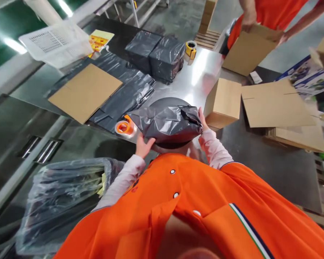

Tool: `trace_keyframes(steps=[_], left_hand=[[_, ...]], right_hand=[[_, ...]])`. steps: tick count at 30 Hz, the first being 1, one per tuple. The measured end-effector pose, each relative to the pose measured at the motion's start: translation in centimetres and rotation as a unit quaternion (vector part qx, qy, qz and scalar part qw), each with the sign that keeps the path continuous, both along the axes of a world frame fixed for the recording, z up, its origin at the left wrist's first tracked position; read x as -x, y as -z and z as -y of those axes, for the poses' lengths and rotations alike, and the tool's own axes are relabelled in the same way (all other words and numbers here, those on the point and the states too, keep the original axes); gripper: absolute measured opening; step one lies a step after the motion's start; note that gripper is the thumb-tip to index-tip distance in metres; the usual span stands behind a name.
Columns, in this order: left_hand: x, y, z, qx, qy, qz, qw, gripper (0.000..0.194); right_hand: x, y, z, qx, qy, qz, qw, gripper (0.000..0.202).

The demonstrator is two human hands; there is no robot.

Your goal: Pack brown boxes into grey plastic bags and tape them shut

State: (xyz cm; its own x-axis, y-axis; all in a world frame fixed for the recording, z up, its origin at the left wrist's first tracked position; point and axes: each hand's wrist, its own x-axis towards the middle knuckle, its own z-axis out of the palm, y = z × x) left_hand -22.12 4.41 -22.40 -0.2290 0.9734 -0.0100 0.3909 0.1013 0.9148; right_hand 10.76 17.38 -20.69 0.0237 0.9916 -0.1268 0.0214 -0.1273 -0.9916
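Note:
A crumpled package in black plastic [167, 124] lies on a round black disc [170, 101] at the front edge of the metal table. My right hand [203, 121] is at the package's right end, holding it there with part of the fingers hidden. At the near left corner, my left hand [144, 145] is open, thumb spread from the fingers, its thumb tip close to the plastic. Just beyond that hand stands an orange tape dispenser [124, 126]. A closed cardboard box [224, 99] sits to the right of my right hand.
Two black-wrapped boxes [166, 57] and a yellow tape dispenser [191, 49] stand farther back. Flat cardboard [85, 91] lies on black plastic bags [124, 77]. More cardboard [278, 104] lies right. A co-worker's hands [248, 19] hold a carton. A plastic-lined bin [64, 194] stands lower left.

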Motion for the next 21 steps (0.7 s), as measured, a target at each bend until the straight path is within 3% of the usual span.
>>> trace_keyframes(steps=[2,4,7,8,10,13,15,17,19,21], left_hand=[[2.9,-2.0,-1.8,-0.017,-0.023,-0.042,0.999,0.080],[5.2,-4.8,-4.4,-0.047,-0.027,-0.098,0.994,0.094],[6.7,-9.0,-7.8,-0.074,0.106,-0.155,0.979,0.107],[6.7,-10.0,-8.5,-0.077,0.159,-0.166,0.970,0.102],[6.3,-11.3,-9.1,-0.081,0.246,-0.189,0.947,0.075],[5.9,-11.9,-9.0,-0.091,0.321,-0.223,0.916,0.044],[6.3,-12.6,-8.8,-0.105,0.321,-0.241,0.910,0.041],[7.1,-13.9,-8.8,-0.136,0.255,-0.277,0.916,0.040],[7.5,-15.4,-8.6,-0.168,0.175,-0.321,0.915,0.043],[6.8,-16.2,-8.0,-0.178,0.162,-0.355,0.903,0.051]], right_hand=[[-1.7,-1.1,0.4,0.001,0.050,0.012,0.999,0.103],[-3.3,-3.0,1.3,-0.031,0.052,0.071,0.996,0.099],[-4.9,-6.2,2.8,-0.120,-0.051,0.212,0.968,0.104],[-5.1,-7.1,3.0,-0.147,-0.091,0.249,0.953,0.107],[-5.1,-8.4,2.8,-0.181,-0.161,0.302,0.922,0.107],[-4.6,-8.8,1.4,-0.188,-0.244,0.356,0.882,0.090],[-4.2,-8.5,0.4,-0.181,-0.272,0.379,0.866,0.068],[-4.0,-8.2,-0.2,-0.178,-0.289,0.384,0.859,0.047],[-3.9,-8.0,-0.3,-0.182,-0.303,0.380,0.855,0.040],[-3.6,-8.2,0.1,-0.186,-0.312,0.385,0.848,0.045]])
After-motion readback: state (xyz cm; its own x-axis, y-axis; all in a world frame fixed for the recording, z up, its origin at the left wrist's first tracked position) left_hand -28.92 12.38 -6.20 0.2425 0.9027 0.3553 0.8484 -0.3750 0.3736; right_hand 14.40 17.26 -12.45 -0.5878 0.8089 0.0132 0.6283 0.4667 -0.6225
